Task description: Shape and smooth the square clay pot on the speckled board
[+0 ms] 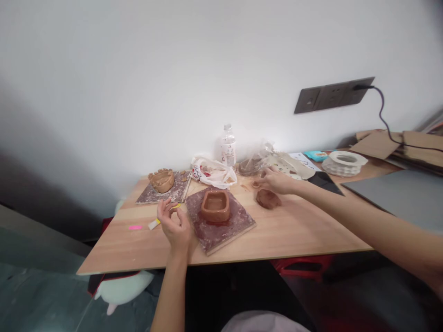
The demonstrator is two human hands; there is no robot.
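Observation:
My left hand is raised over the front of the table, fingers curled round a yellow-handled tool with a pale flat end pointing left. Just right of it, a rectangular brown clay box with an open hollow sits on a stained board; its base looks wet. My right hand reaches beyond the box, its fingers bent together at a small round brown thing. What those fingertips grip is hidden. A rough lump of brown clay lies just below that hand.
A round clay pot stands on another board at left. Behind are a white plastic bag, clear bottle and bagged clay. A white ribbed pot and grey panel are at right. Pink strip lies left.

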